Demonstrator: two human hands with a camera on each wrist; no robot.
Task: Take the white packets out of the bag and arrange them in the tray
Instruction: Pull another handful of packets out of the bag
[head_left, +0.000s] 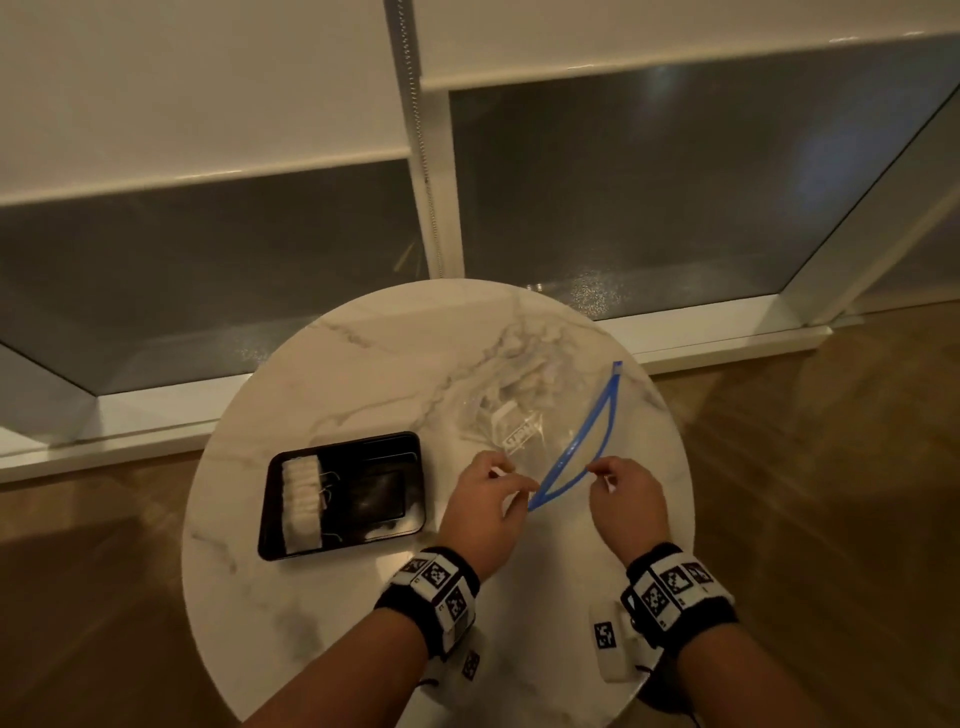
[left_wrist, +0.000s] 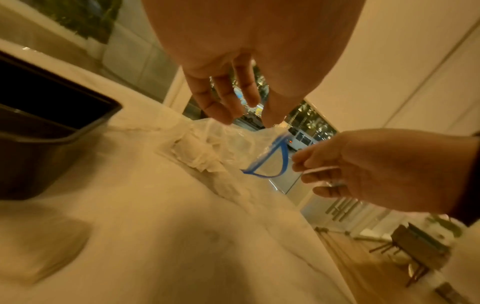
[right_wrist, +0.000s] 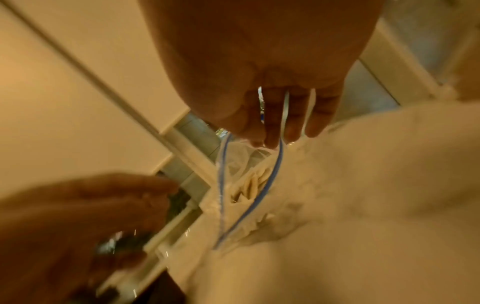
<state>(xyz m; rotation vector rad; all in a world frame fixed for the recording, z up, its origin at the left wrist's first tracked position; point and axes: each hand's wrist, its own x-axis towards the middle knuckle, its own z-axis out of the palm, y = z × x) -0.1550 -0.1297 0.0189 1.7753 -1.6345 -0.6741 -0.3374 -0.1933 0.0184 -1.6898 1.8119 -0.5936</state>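
A clear zip bag (head_left: 540, 431) with a blue zip strip (head_left: 597, 421) lies on the round marble table (head_left: 363, 364). White packets (head_left: 506, 415) show through the plastic. My left hand (head_left: 519, 480) pinches the left lip of the bag's mouth and my right hand (head_left: 597, 474) pinches the right lip, so the mouth gapes. In the left wrist view my left hand (left_wrist: 249, 121) holds the bag (left_wrist: 223, 144) by its top edge. In the right wrist view my right hand (right_wrist: 267, 144) grips the zip strip (right_wrist: 275, 168). The black tray (head_left: 400, 525) holds a row of white packets (head_left: 301, 499) in its left part.
A small white device with a black-and-white marker (head_left: 608, 644) lies on the table near my right wrist. The table stands close to a window wall (head_left: 623, 208), with wooden floor (head_left: 831, 467) around it. The tray's wall (left_wrist: 64, 131) is left of the bag.
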